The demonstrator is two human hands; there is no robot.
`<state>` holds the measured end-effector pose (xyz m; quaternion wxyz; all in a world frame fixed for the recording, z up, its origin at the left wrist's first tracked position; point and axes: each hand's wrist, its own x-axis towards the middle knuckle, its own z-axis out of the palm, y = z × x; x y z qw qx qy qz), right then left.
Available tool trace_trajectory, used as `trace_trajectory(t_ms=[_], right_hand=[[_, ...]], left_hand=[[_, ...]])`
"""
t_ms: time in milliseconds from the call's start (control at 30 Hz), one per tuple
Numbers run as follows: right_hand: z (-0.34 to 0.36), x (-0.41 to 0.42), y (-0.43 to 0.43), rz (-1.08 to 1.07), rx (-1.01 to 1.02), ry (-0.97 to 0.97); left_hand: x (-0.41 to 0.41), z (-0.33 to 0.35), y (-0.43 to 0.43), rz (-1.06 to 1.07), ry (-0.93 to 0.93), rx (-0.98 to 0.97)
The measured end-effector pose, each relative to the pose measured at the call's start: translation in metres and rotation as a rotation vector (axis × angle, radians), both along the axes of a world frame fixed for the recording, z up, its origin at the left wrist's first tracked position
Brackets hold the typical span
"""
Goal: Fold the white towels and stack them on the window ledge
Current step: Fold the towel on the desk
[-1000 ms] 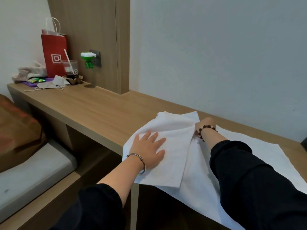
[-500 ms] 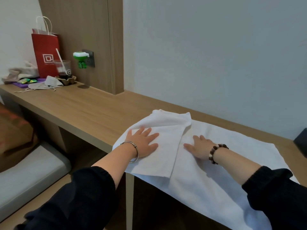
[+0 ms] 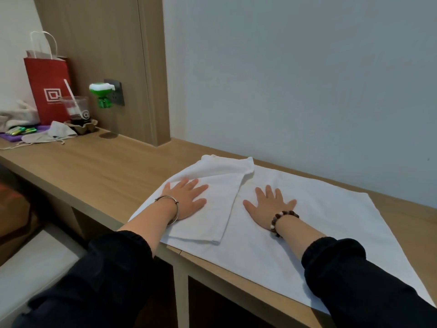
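A white towel (image 3: 331,209) lies spread on the wooden ledge (image 3: 99,166), its near edge reaching the ledge's front. Its left end is folded over into a flap (image 3: 224,185). My left hand (image 3: 186,200) presses flat on that flap, fingers straight and spread. My right hand (image 3: 269,204) lies flat on the single layer just right of the flap's edge, fingers spread. Neither hand grips the cloth. My dark sleeves cover part of the towel's near edge.
At the ledge's far left stand a red paper bag (image 3: 47,88), a plastic cup with a straw (image 3: 75,110), crumpled cloths (image 3: 49,136) and a purple item (image 3: 14,137). A green plug-in device (image 3: 102,93) sits in the wall socket. A cushioned seat (image 3: 30,263) lies below left.
My right hand let go of the flap's far corner, drew back and settled flat on the towel right of the flap. My left hand stayed pressed on the flap.
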<state>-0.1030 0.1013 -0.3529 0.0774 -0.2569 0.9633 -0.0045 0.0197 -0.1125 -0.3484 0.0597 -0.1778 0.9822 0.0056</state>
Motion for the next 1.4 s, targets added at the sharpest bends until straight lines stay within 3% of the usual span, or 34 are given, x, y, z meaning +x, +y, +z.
trace_trajectory(t_ms=[167,267,333,433,567,733,867,1000,1133,1233,1300,1400], right_hand=[[-0.001,-0.012,-0.034,-0.006,-0.027,0.002],[-0.002,-0.018,-0.046,-0.041,-0.046,0.012],[-0.002,-0.020,-0.049,-0.049,-0.060,0.024],[0.002,-0.018,-0.047,0.022,-0.083,0.021],[0.019,-0.004,-0.027,0.160,-0.217,-0.073],[0.036,0.037,0.031,0.294,0.127,-0.102],[0.032,0.060,0.087,0.213,0.190,-0.041],[0.007,0.076,0.106,0.118,-0.007,-0.029],[0.002,0.075,0.104,0.107,-0.039,0.014],[0.001,0.072,0.104,0.104,-0.089,0.001],[0.001,0.069,0.108,0.058,-0.315,-0.040],[0.002,0.063,0.118,-0.169,-0.937,-0.188]], left_hand=[[-0.016,0.005,-0.030,0.028,-0.012,-0.001],[-0.021,0.010,-0.027,0.081,0.015,-0.113],[-0.019,0.011,-0.011,0.095,0.137,-0.175],[-0.005,0.012,0.023,0.158,0.353,0.041],[0.017,0.014,0.062,0.129,0.179,0.025],[0.032,0.014,0.083,0.197,0.260,0.024],[0.035,0.011,0.084,0.270,0.360,0.033],[0.035,0.021,0.087,0.345,0.572,0.179],[0.033,0.054,0.115,0.305,0.805,0.186],[0.032,0.064,0.156,0.184,0.801,0.135],[0.035,0.051,0.187,0.073,0.653,0.086],[0.044,0.015,0.215,-0.017,0.443,0.084]])
